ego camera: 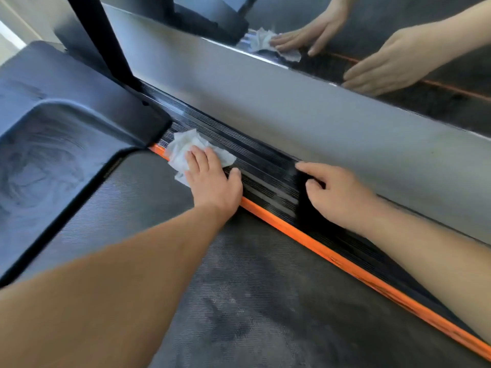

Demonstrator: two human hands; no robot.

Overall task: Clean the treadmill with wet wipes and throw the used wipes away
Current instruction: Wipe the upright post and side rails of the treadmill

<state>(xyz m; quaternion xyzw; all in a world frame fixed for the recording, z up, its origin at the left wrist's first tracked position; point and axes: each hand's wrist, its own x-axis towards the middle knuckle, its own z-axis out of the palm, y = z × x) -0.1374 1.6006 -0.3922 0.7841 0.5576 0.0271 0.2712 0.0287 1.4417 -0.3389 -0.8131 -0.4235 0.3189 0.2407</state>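
On the side rail (268, 179), left hand (212, 181) presses wipe (183, 147).

The left hand (212, 181) presses a wipe (183, 147) onto the ribbed side rail (268, 179); the right hand (337, 195) rests nearby, apparently empty.

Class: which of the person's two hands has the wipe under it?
The left hand presses the wipe; the right hand touches only the bare rail.

Mirror (414, 14) above grey skirting (265, 102) (bright at left)
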